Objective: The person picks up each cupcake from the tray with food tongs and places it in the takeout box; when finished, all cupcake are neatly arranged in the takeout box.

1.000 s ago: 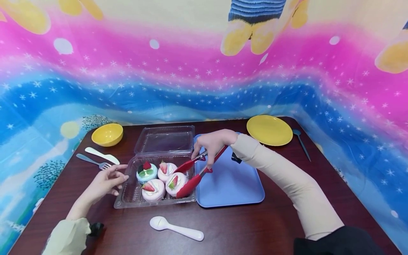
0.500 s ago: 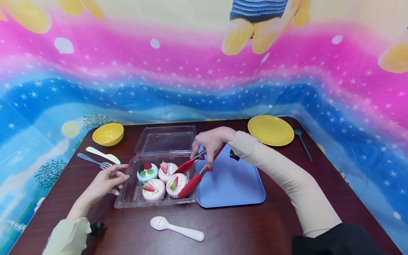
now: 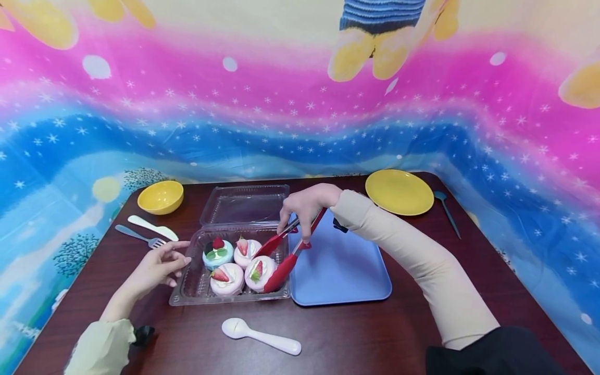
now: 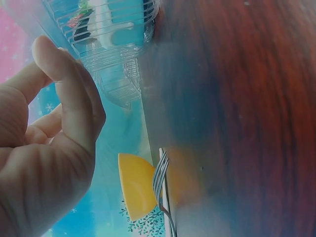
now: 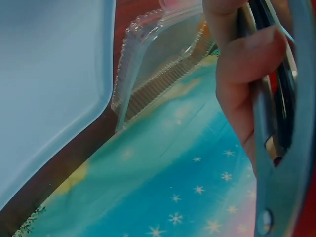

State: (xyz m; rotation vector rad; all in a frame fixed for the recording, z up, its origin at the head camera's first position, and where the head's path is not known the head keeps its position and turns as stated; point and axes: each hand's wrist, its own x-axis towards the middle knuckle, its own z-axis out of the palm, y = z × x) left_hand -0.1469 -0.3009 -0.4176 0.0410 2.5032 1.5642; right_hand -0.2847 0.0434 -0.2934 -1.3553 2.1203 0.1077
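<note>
In the head view my right hand (image 3: 307, 205) grips a pair of tongs (image 3: 294, 259) with red tips, which also fills the right side of the right wrist view. The red tips lie apart on either side of a pink cupcake (image 3: 260, 274) topped with strawberry, at the near right of the clear plastic container (image 3: 192, 299). Beside it sit other small cakes, two pink ones (image 3: 227, 279) and a blue one (image 3: 218, 255) with a red berry. My left hand (image 3: 153, 268) is at the container's left side, relaxed fingers bent, fingertips right at the rim.
The container's clear lid (image 3: 246, 205) lies folded back behind it. A blue tray (image 3: 342, 281) stands to its right. A yellow bowl (image 3: 161, 198), white knife (image 3: 152, 227) and fork (image 3: 136, 234) lie left. A yellow plate (image 3: 398, 192) and dark spoon (image 3: 447, 213) are back right; a white spoon (image 3: 260, 336) lies in front.
My right hand has shifted slightly left and back, still gripping the tongs, their tips staying beside the near-right cupcake. My left hand stays at the container's rim.
</note>
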